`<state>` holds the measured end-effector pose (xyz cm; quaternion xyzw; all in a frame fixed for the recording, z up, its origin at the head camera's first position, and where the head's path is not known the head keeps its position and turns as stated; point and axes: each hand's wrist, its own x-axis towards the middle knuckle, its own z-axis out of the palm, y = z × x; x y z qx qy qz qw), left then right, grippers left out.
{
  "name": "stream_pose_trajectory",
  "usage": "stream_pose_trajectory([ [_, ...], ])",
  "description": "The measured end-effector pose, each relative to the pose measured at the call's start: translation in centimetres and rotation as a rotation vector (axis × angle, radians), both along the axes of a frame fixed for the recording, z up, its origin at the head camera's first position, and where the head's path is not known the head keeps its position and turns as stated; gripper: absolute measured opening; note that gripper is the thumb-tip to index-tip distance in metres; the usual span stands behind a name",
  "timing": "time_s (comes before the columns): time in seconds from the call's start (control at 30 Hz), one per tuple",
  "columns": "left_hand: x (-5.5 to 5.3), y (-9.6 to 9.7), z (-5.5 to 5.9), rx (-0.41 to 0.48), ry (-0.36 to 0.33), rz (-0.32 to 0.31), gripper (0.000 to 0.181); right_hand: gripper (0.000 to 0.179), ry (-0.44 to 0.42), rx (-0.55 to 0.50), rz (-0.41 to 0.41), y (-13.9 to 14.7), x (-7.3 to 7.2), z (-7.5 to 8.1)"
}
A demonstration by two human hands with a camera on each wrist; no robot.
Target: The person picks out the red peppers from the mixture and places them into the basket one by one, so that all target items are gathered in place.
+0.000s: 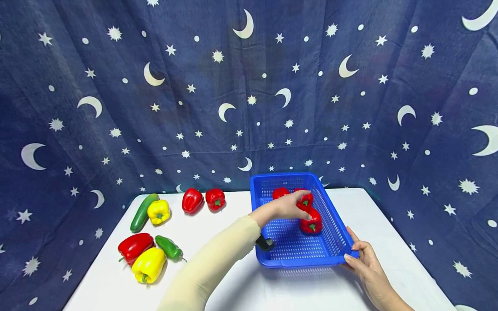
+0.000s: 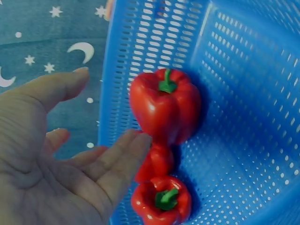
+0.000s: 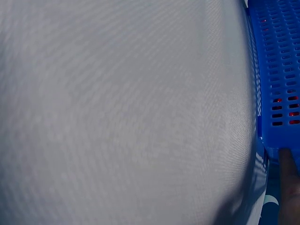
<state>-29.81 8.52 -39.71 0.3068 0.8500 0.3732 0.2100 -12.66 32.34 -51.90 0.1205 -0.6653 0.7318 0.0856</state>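
Observation:
A blue plastic basket (image 1: 288,250) with slotted walls holds three red bell peppers, among them the nearest pepper (image 1: 312,223). My left hand (image 1: 285,206) reaches over the basket, thumb and fingers spread apart. In the left wrist view no object is between the thumb and fingers; the large red pepper (image 2: 166,110) lies just beyond the fingertips. My right hand (image 1: 367,268) grips the basket at its near right corner, thumb over the rim. Only one finger (image 3: 288,187) of it shows in the right wrist view, against the basket's blue wall (image 3: 281,136).
On the left of the white table (image 1: 218,246) lie a cucumber (image 1: 143,214), two yellow bell peppers, a red pepper (image 1: 136,247) and a green pepper (image 1: 169,248). Two more red bell peppers (image 1: 193,201) sit at the back. A dark blue star-and-moon curtain (image 1: 194,108) surrounds the table.

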Motion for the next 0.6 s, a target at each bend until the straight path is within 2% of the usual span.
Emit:
stream_pose_trajectory([
  [0.07,0.0,-0.3,0.2,0.019,0.032,-0.019,0.086,0.019,0.006,0.000,0.001,0.0,-0.1,0.0],
  [0.13,0.1,-0.6,0.4,0.055,0.034,-0.034,0.086,0.019,0.009,-0.001,0.002,0.0,-0.1,0.0],
  [0.4,1.1,-2.1,1.2,0.206,-0.013,-0.065,0.082,0.018,-0.004,-0.003,-0.002,-0.1,0.0,0.1],
  [0.6,1.5,-3.2,1.3,0.268,-0.020,-0.068,0.078,0.017,-0.014,0.010,-0.012,-0.1,0.0,0.1],
])
